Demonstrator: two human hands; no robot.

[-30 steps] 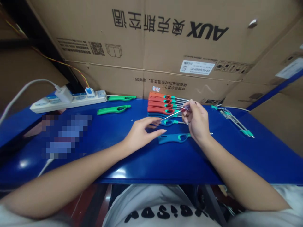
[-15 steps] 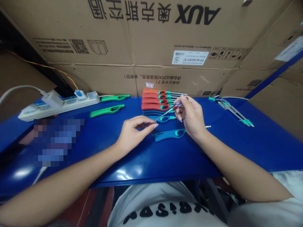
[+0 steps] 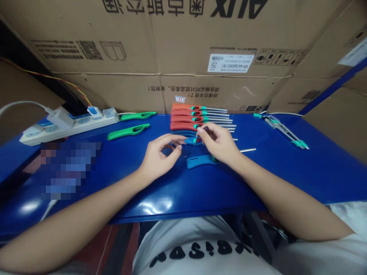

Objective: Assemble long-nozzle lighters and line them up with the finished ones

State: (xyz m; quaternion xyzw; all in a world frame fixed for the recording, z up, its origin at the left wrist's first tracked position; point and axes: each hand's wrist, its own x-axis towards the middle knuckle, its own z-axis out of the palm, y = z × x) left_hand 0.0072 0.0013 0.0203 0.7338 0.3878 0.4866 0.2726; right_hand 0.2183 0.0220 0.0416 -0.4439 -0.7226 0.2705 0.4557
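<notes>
My right hand [image 3: 220,143] is closed around a screwdriver [image 3: 206,130] with a dark red handle. Its thin shaft points down and to the left, above a blue lighter [image 3: 199,162] with a long metal nozzle. My right hand covers the trigger area of that lighter. To the left, my left hand [image 3: 160,152] is curved, with thumb and fingertips apart and nothing visible between them. A tiny thin piece [image 3: 185,156] lies on the table just past my left thumb; its kind is too small to tell.
Behind my hands lies a row of red lighters [image 3: 183,119] with several blue ones. Two green lighter shells [image 3: 129,132] and a white power strip [image 3: 71,128] are on the left. Metal nozzle parts [image 3: 283,130] lie on the right. A large cardboard box [image 3: 183,46] walls the back.
The screwdriver has moved left and down with my right hand, its shaft now steeper. My left fingers have come away from the screwdriver tip and opened a little.
</notes>
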